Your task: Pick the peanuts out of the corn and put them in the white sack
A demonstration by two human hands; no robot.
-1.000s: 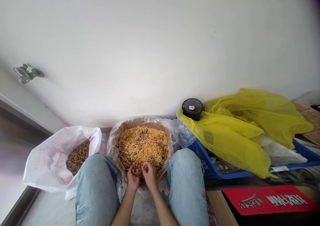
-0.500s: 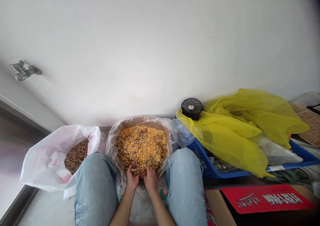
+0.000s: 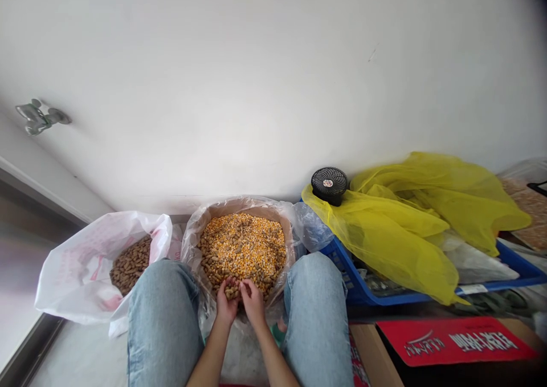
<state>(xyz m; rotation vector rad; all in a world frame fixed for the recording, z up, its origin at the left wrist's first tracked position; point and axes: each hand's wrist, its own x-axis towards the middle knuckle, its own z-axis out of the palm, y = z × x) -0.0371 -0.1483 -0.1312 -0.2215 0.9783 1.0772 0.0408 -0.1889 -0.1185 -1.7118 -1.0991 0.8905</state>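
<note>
My left hand (image 3: 226,306) is cupped at the near edge of a large sack of yellow corn kernels mixed with peanuts in the shell (image 3: 243,247), with several peanuts (image 3: 232,291) resting in its fingers. My right hand (image 3: 253,303) has its fingers curled in beside the left, touching it or nearly so. Whatever the right fingers hold is hidden. To the left, a white woven sack (image 3: 81,278) holds peanuts in the shell (image 3: 131,265), partly hidden behind my left knee.
My jeans-covered knees (image 3: 162,318) flank the sacks. To the right, a blue crate (image 3: 354,278) sits under yellow plastic sheeting (image 3: 397,233), with a small black fan (image 3: 329,186) on top. A red mat (image 3: 453,341) lies on a cardboard box (image 3: 371,355). A white wall (image 3: 256,90) stands behind.
My hands have drawn closer together over the near edge of the corn, and my right hand has shifted left towards the left one. The view has moved only slightly.
</note>
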